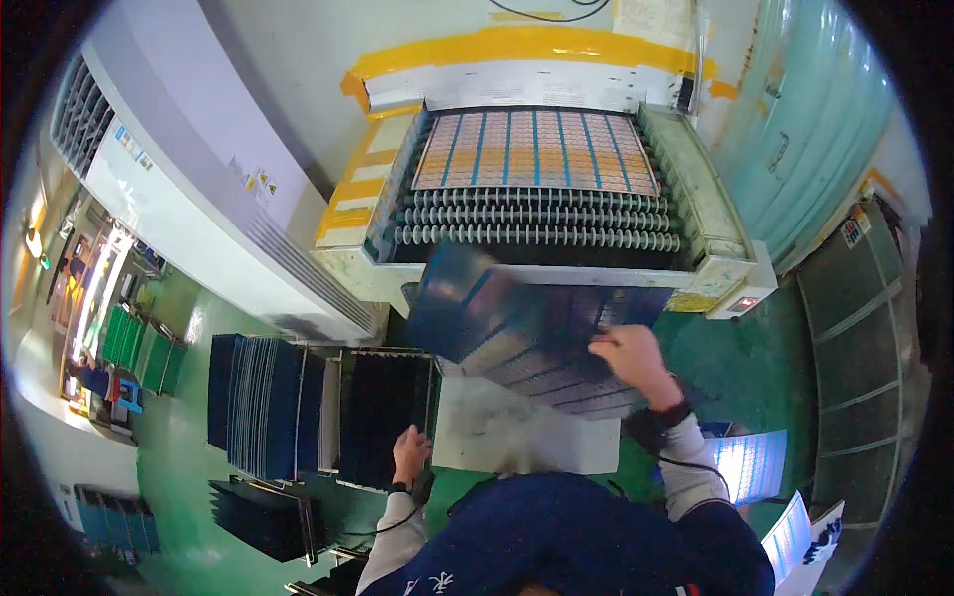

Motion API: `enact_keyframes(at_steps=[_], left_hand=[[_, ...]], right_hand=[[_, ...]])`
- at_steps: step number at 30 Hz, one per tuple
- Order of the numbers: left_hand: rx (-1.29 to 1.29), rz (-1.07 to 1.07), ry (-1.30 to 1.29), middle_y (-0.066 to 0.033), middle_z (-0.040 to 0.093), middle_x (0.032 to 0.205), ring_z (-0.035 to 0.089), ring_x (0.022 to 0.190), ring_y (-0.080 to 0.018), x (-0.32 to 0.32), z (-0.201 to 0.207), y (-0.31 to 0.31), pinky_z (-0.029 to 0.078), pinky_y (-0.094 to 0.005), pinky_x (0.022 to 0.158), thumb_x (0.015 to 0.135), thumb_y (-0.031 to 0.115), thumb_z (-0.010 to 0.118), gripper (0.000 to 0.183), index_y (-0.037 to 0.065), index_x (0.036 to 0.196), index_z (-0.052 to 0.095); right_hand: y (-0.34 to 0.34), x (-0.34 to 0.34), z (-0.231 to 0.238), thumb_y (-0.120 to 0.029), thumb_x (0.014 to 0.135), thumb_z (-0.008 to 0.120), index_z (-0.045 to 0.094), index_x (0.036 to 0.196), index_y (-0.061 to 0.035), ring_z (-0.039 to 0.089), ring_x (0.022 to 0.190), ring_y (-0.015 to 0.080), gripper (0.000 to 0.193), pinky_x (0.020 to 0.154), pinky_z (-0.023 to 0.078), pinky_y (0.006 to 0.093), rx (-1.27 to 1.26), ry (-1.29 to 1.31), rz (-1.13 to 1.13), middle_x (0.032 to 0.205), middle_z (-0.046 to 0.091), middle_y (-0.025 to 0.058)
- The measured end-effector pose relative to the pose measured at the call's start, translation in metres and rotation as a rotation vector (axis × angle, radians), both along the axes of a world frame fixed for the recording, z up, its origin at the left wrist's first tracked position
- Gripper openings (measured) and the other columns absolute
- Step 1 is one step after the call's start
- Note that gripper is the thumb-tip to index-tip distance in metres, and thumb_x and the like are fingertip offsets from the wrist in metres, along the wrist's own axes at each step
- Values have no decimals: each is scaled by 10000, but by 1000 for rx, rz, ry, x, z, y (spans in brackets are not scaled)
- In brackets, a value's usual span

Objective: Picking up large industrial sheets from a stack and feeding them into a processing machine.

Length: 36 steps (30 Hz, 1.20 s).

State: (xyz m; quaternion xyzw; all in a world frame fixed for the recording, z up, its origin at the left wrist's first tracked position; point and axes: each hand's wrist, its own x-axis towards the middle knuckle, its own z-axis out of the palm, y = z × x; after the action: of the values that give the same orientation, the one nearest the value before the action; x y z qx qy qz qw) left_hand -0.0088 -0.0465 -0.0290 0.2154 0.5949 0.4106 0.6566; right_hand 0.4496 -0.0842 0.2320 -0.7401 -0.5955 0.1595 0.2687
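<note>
A thin dark blue circuit board panel (467, 313) with rows of a repeating pattern slants in front of the roller conveyor, partly smeared by motion. My right hand (636, 360) grips it near its right edge, fingers curled. Beneath its lower edge lies a pale flat sheet or board (522, 437). My left hand (410, 455) is beside a rack of upright dark panels (386, 407), its fingers curled in; what they hold, if anything, is hidden. On the conveyor rollers (537, 221) rests a copper-coloured panel (537, 151) with blue stripes.
More upright dark blue panels (260, 402) stand in a rack at the left, with another stack (260, 521) below. A tall white cabinet (214, 189) flanks the conveyor. Bright reflective panels (750, 465) lean at the lower right, near a grey framed screen (860, 338).
</note>
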Motion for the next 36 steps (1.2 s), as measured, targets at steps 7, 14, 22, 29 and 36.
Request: enact_keyframes(at_steps=[7, 14, 22, 29, 36], left_hand=[[-211, -49, -68, -61, 526, 699, 556, 598, -216, -8, -42, -20, 418, -311, 474, 898, 288, 577, 216, 87, 865, 505], [-162, -75, -65, -121, 575, 836, 603, 657, -276, 6, -53, -11, 478, -353, 507, 889, 280, 592, 288, 53, 1028, 485], [-188, -148, -92, -152, 594, 892, 624, 700, -292, -7, -65, -8, 509, -370, 541, 873, 271, 618, 347, 25, 1070, 473], [-223, -138, -216, -136, 603, 870, 626, 699, -278, -39, -67, -28, 514, -378, 546, 870, 286, 624, 327, 22, 1022, 503], [-178, -61, -56, -128, 617, 841, 639, 707, -275, -22, -49, -44, 539, -380, 563, 870, 291, 627, 312, 14, 977, 529]], right_hand=[[-55, 39, 36, -128, 818, 654, 680, 924, -59, 573, 802, 104, 130, 741, 421, 243, 413, 1061, -530, 864, 647, -25], [-49, -19, 33, -15, 815, 581, 622, 977, -16, 609, 825, 172, 168, 684, 477, 286, 342, 1317, -210, 904, 640, 59], [-41, -54, -33, -61, 849, 586, 607, 943, -24, 587, 844, 218, 103, 792, 496, 378, 122, 1824, -163, 907, 616, 64], [-11, -64, -83, -90, 911, 539, 596, 945, 26, 564, 883, 213, 134, 860, 486, 400, 125, 2024, -135, 942, 573, 86], [18, -56, -92, -123, 900, 569, 591, 917, -5, 573, 869, 234, 121, 831, 492, 392, 115, 1993, -136, 930, 567, 94]])
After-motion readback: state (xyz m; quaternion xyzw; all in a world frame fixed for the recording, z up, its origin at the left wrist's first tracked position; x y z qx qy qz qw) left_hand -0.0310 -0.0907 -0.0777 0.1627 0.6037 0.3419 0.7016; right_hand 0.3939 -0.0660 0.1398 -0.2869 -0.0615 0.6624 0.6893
